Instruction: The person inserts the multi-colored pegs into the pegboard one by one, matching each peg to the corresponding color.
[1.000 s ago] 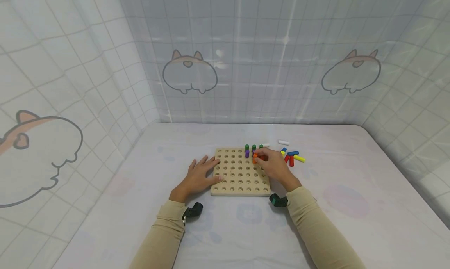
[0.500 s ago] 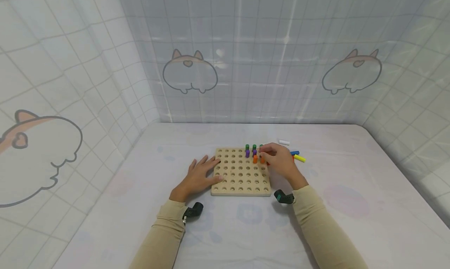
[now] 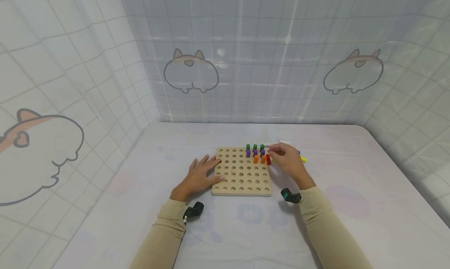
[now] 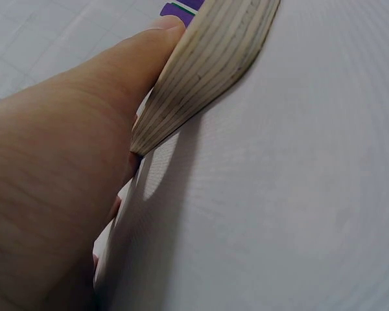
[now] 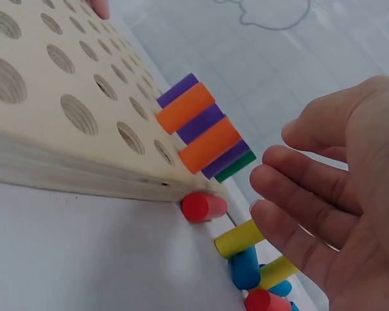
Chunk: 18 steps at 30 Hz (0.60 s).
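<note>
A pale wooden peg board with rows of round holes lies on the table. Green pegs, purple pegs and two orange pegs stand upright in its far right corner. My left hand rests on the board's left edge, thumb and fingers spread. Just off the right edge is my right hand, fingers loosely bent, with nothing visible between them in the right wrist view. A red peg lies against the board's right side, close to the right fingertips.
Loose pegs lie right of the board, partly behind the right hand: yellow, blue and another red peg. White pegs lie farther back. A tile-patterned curtain borders the table's far edge.
My right hand has left the orange peg it pinched and drawn back to the right, off the board. Both orange pegs now stand uncovered. The left hand stays in place.
</note>
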{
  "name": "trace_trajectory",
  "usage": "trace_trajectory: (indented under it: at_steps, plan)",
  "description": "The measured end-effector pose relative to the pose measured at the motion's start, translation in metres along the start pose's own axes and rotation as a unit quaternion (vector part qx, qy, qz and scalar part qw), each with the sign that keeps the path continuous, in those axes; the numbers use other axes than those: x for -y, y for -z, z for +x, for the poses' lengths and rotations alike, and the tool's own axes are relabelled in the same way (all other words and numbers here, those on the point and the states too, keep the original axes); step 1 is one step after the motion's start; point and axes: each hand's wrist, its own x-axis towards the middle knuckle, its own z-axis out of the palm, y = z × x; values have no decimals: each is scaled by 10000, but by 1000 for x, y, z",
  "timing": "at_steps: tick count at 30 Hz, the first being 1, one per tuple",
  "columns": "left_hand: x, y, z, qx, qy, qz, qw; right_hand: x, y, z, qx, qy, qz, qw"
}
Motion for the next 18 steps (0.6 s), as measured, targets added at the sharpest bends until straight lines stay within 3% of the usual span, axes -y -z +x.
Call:
trace_trajectory:
  at_steps: [18]
  plan:
    - [2, -1, 0, 2, -17, 51, 10000, -3, 10, -3, -340, -114, 4, 9994]
